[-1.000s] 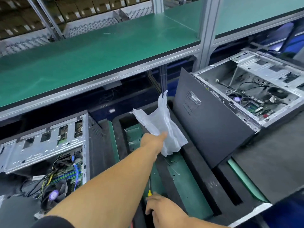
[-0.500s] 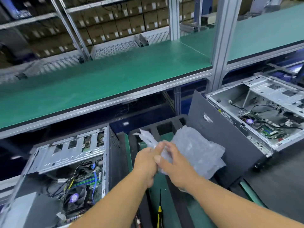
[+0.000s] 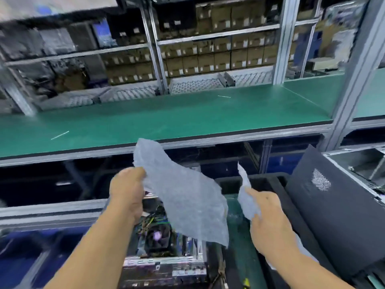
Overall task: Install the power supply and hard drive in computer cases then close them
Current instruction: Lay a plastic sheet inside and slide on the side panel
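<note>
Head view is pretty smeared, so take the fine detail with a grain of salt. Both hands are up in front of the green shelf (image 3: 187,119), each holding its own bit of thin, translucent whitish packing sheet. The left hand (image 3: 127,192) has its fingers curled around the top corner of the big sheet (image 3: 187,199), which hangs down and to the right in a wavy drape. The right hand (image 3: 268,217) pinches the small strip (image 3: 244,197) between thumb and fingers, and the strip's pointed end sticks up above the knuckles. The two pieces are apart, with a clear gap between them.

Task stuff: one open computer case (image 3: 160,245) sits low in the middle, right under the big sheet and between the two forearms. You can see its cooler fan (image 3: 157,236) with a purplish center, some cables, and a metal edge toward the bottom. I think a second open case (image 3: 362,163) is at the far right edge, but only a corner of the metal frame shows. A dark side panel (image 3: 329,207) with a mesh vent patch leans upright against it, just right of the right hand. Black foam tray (image 3: 268,184) with a green mat (image 3: 239,236) lies between the two cases. A yellow tool handle (image 3: 246,282) pokes in at the bottom edge. Stacks of brown boxes (image 3: 208,57) fill the racks behind.
</note>
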Demonstrator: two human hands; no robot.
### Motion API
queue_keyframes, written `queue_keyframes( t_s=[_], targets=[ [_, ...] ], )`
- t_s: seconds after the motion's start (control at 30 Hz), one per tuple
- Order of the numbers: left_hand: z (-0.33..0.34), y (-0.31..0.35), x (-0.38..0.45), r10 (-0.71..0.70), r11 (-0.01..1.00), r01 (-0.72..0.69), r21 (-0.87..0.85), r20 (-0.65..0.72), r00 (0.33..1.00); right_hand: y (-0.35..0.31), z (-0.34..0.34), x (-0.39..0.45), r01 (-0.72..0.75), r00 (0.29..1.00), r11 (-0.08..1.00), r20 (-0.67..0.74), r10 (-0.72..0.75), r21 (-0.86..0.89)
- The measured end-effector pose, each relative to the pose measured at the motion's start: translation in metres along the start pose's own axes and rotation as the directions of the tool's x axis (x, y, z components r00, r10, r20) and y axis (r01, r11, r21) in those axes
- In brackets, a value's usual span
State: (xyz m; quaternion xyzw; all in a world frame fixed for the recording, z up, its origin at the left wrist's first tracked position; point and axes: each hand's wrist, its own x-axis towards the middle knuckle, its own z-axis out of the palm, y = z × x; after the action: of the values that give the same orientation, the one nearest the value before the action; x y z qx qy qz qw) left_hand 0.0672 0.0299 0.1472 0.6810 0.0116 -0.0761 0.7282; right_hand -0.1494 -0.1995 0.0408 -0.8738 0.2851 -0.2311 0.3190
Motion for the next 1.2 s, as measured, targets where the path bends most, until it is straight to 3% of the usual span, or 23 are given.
queue_keyframes(
  t_s=[0.1, 0.2, 0.3, 0.37, 0.5, 0.67, 0.7, 0.77, 0.83, 0.87, 0.93, 1.0, 1.1, 1.2],
  targets=[
    [-0.045, -0.001, 0.01, 0.106, 0.962, -0.096, 0.254, -0.027, 0.994, -0.042, 0.03, -0.004, 0.082, 0.973, 0.986, 0.224, -0.048, -0.145],
    [-0.078, -0.007, 0.016, 0.178, 0.929, -0.16, 0.333, -0.024, 0.984, -0.076, 0.062, -0.015, 0.182, 0.935, 0.941, 0.346, -0.075, -0.287],
    [-0.097, -0.01, 0.025, 0.269, 0.804, -0.295, 0.517, 0.127, 0.955, -0.098, 0.088, -0.018, 0.201, 0.898, 0.901, 0.441, -0.012, -0.385],
    [-0.093, -0.018, 0.027, 0.182, 0.696, -0.327, 0.64, 0.284, 0.941, -0.108, 0.098, -0.019, 0.2, 0.878, 0.882, 0.478, 0.033, -0.427],
    [-0.066, -0.073, 0.018, -0.107, 0.762, -0.248, 0.598, 0.494, 0.863, -0.119, 0.112, -0.022, 0.183, 0.867, 0.859, 0.49, 0.087, -0.477],
    [-0.055, -0.118, 0.016, -0.264, 0.656, -0.336, 0.675, 0.623, 0.736, -0.119, 0.117, -0.027, 0.171, 0.887, 0.837, 0.452, 0.1, -0.52],
    [-0.055, -0.118, 0.023, -0.234, 0.613, -0.409, 0.676, 0.65, 0.723, -0.118, 0.118, -0.028, 0.174, 0.89, 0.834, 0.446, 0.094, -0.523],
    [-0.054, -0.116, 0.038, -0.097, 0.377, -0.614, 0.693, 0.689, 0.718, -0.119, 0.116, -0.03, 0.159, 0.897, 0.845, 0.431, 0.091, -0.51],
    [-0.054, -0.122, 0.047, -0.061, 0.08, -0.753, 0.653, 0.757, 0.65, -0.123, 0.114, -0.032, 0.155, 0.899, 0.861, 0.43, 0.08, -0.485],
    [-0.054, -0.128, 0.05, -0.134, 0.02, -0.786, 0.618, 0.781, 0.61, -0.125, 0.112, -0.033, 0.155, 0.901, 0.869, 0.429, 0.072, -0.47],
    [-0.055, -0.145, 0.054, -0.316, -0.043, -0.804, 0.593, 0.755, 0.574, -0.129, 0.103, -0.035, 0.15, 0.912, 0.901, 0.408, 0.032, -0.406],
    [-0.059, -0.157, 0.065, -0.424, -0.095, -0.765, 0.637, 0.669, 0.61, -0.134, 0.086, -0.032, 0.168, 0.931, 0.946, 0.36, -0.06, -0.278],
    [-0.064, -0.16, 0.073, -0.421, -0.145, -0.734, 0.664, 0.63, 0.653, -0.153, 0.056, -0.025, 0.244, 0.942, 0.969, 0.23, -0.244, 0.03],
    [-0.068, -0.162, 0.073, -0.397, -0.141, -0.745, 0.652, 0.652, 0.646, -0.177, 0.038, -0.016, 0.264, 0.944, 0.882, 0.082, -0.319, 0.389]
  ],
)
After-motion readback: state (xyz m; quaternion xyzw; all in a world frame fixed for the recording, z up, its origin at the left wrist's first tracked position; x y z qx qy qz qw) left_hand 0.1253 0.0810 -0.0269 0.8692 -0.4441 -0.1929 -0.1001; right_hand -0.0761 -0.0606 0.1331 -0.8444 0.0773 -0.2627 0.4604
